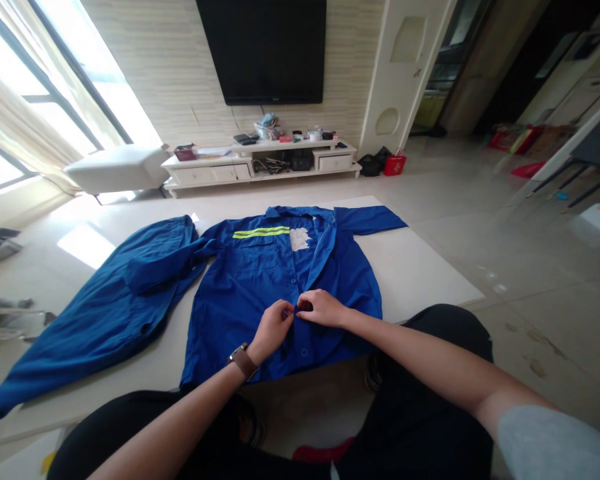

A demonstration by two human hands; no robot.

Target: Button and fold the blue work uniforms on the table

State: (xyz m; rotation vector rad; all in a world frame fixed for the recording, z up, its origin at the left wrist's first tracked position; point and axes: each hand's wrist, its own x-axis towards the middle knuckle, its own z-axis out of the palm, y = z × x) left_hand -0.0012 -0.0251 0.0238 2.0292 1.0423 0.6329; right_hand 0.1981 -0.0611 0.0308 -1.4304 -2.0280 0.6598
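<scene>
A blue jacket (230,300) with a yellow-green reflective stripe lies spread on a low white table, its collar at the far side. The upper front hangs open, and a white patch shows inside. Over the lower front placket, my left hand (276,325), with a watch at the wrist, pinches the jacket's edge. My right hand (321,308) pinches the same edge just beside it, the fingertips nearly touching. Buttons show on the placket above and below my hands. Left of the jacket lie folded blue trousers (115,300).
The white table (420,273) extends to the right of the jacket. Beyond it stand a low white cabinet (195,175) with small items, a padded bench (117,170) and a red bag (394,165). My knees flank the table's near edge.
</scene>
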